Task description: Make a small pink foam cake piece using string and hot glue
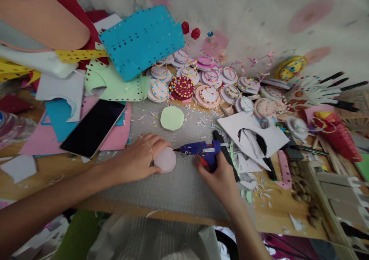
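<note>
My left hand point(148, 154) grips a small pale disc point(165, 160) by its left edge, the thumb below and the fingers above, on a grey mat point(135, 191). My right hand point(217, 175) is wrapped round the handle of a blue hot glue gun point(198, 149) with a red trigger. Its nozzle points left and reaches the disc's upper right edge; whether they touch, I cannot tell. Just beyond the disc lies a light green circle point(172, 118), flat on the mat.
A black phone point(93, 127) rests on coloured sheets at left. Several bead-trimmed little hats point(209, 95) crowd the back below a blue punched sheet point(141, 41). Cut white foam sheets point(253, 131) and scraps lie at right. A clear bottle point(17, 129) is at far left.
</note>
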Demonstrator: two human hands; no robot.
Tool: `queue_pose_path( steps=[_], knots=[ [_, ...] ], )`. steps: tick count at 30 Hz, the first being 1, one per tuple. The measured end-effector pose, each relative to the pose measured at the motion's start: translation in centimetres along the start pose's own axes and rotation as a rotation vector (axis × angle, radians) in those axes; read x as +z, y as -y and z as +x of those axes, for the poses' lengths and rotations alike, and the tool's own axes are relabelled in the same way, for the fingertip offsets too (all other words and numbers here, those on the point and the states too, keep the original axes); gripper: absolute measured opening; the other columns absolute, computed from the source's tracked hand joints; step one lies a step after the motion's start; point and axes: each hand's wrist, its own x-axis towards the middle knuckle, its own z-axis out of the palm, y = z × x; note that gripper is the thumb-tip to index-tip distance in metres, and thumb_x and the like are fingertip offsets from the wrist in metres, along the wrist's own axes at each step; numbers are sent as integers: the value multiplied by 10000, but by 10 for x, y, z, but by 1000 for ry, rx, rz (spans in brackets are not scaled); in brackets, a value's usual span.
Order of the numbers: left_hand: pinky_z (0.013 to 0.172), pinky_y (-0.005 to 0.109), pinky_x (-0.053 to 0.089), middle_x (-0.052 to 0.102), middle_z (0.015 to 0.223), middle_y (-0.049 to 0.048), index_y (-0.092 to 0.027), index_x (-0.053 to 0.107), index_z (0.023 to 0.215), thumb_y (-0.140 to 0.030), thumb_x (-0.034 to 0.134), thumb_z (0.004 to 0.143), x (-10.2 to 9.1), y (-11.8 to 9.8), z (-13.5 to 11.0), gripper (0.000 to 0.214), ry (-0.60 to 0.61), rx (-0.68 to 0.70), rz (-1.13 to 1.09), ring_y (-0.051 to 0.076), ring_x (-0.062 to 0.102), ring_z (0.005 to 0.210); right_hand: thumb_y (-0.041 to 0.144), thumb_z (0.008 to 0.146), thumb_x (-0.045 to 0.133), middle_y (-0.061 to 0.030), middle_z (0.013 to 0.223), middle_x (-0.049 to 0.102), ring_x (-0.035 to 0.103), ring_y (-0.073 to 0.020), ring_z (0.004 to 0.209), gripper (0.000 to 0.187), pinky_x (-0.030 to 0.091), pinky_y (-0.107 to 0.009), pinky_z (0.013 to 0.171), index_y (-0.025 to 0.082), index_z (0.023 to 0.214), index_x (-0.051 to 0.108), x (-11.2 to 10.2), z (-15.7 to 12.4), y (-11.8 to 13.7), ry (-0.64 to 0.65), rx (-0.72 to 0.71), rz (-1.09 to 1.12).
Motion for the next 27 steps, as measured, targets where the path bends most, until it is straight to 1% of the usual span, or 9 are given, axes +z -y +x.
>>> queue_pose_path(
  steps=[4, 9, 14, 20, 24, 27],
  knots=[
    [947, 439, 390, 579, 1162, 92, -180, 518, 1210, -213, 779, 734, 2, 1, 1, 543, -8, -3, 0, 295, 495, 1102, 445, 771, 564, -31, 674, 661, 592, -204, 522, 403, 405, -278, 522, 175, 1069, 538, 1, 3, 4, -3, -14, -75],
    [948, 428, 396, 569, 1162, 88, -179, 509, 1230, -222, 789, 729, 5, 3, 2, 575, -13, 9, 0, 291, 486, 1105, 438, 749, 530, -55, 681, 655, 620, -236, 560, 383, 390, -284, 525, 169, 1021, 530, 0, 5, 12, 9, -29, -151],
    [960, 427, 395, 564, 1173, 89, -181, 501, 1246, -223, 788, 731, 4, 4, 1, 591, -16, 9, -6, 289, 484, 1117, 436, 770, 502, -36, 637, 631, 605, -227, 528, 324, 353, -269, 497, 184, 974, 516, -1, 4, 15, 14, -52, -210],
    [960, 432, 399, 566, 1171, 92, -178, 506, 1235, -224, 795, 722, 4, 4, 0, 591, -8, 9, -13, 289, 489, 1117, 439, 774, 498, -27, 610, 619, 602, -230, 527, 324, 336, -267, 492, 192, 983, 511, 0, 3, 16, -10, -55, -220],
    [961, 429, 398, 562, 1177, 92, -178, 499, 1234, -210, 786, 734, 4, 4, 0, 577, -16, 17, -5, 285, 488, 1115, 442, 767, 499, -19, 589, 602, 592, -231, 513, 327, 333, -273, 499, 191, 976, 505, -1, 3, 18, 5, -31, -223],
    [963, 435, 398, 561, 1178, 91, -186, 497, 1229, -215, 797, 722, 5, 5, 0, 591, -19, 18, -4, 289, 487, 1118, 443, 774, 494, -30, 609, 611, 607, -244, 536, 325, 324, -273, 504, 190, 977, 497, -2, 3, 18, 14, -22, -243]
  ],
)
